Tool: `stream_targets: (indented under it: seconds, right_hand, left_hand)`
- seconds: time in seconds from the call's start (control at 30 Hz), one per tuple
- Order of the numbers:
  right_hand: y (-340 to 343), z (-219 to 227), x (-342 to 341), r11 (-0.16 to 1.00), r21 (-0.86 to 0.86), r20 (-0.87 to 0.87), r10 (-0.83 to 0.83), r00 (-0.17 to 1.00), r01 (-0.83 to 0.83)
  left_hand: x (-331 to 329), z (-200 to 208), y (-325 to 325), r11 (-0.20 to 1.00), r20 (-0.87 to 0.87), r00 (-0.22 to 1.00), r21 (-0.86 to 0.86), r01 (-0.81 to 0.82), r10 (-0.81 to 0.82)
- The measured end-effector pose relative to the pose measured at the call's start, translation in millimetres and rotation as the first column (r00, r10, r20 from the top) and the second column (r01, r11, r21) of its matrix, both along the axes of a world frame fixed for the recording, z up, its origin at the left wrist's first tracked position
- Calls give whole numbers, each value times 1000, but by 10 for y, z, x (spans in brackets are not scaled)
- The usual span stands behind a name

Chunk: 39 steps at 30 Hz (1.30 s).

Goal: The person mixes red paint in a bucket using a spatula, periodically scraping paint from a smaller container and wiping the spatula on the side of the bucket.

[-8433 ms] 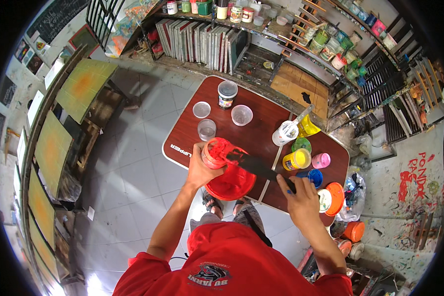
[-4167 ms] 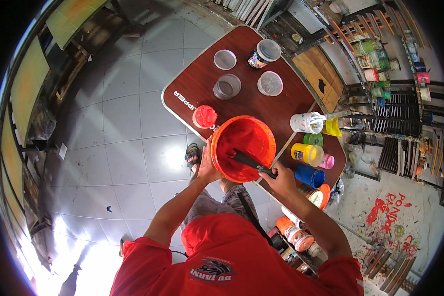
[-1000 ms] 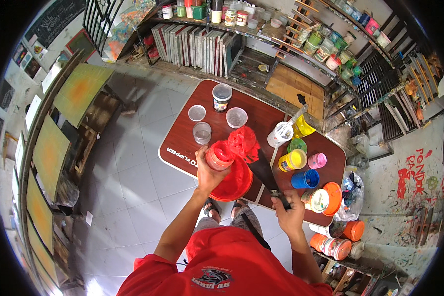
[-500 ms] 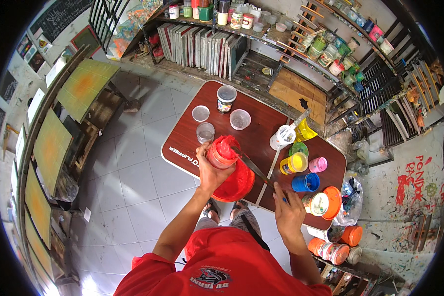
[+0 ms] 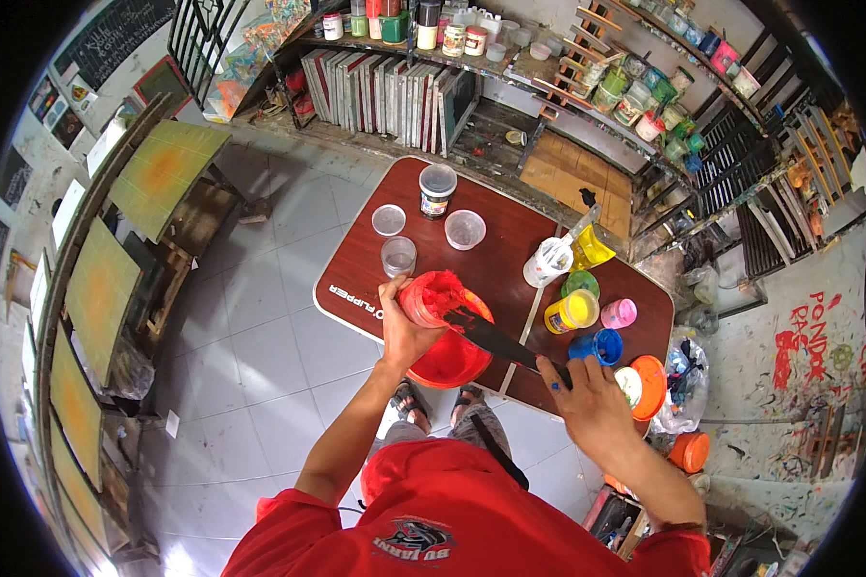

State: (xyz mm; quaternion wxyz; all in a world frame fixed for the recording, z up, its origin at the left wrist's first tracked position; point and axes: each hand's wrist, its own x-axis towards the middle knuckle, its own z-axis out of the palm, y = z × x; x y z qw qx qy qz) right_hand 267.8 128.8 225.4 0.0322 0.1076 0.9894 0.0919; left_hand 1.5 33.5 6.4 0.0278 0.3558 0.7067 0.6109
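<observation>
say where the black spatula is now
In the head view, the black spatula is right of centre, in the right hand, its tip at the small red tub.

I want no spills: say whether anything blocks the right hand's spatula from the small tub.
Nothing visible does: the black spatula in the right hand reaches the mouth of the small tub held in the left hand.

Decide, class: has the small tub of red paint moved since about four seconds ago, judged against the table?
Yes, upward: the tub stood on the table; now the left hand holds it clear above.
</observation>
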Motion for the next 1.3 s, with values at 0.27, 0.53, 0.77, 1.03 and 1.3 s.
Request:
stream_targets:
  seconds: [0.27,0.53,0.77,1.03,1.3]
  right_hand:
    - [173,372,-170,987,116,68,106,992,-114]
    - [233,534,-209,991,94,-8,92,996,-91]
    - [158,403,-141,992,-100,-79,-88,993,80]
    - [191,-515,-56,324,-913,60,-495,867,249]
    - [25,-666,-41,-238,-916,401,-483,778,324]
  left_hand:
    - [-20,-89,5,993,-60,998,115,3,4]
    - [14,-89,-102,996,3,998,61,-57,57]
    - [-31,-26,-133,993,20,995,62,-101,100]
    - [-87,-97,-48,983,-10,992,137,-123,125]
    - [-79,-92,-41,987,54,989,81,-141,137]
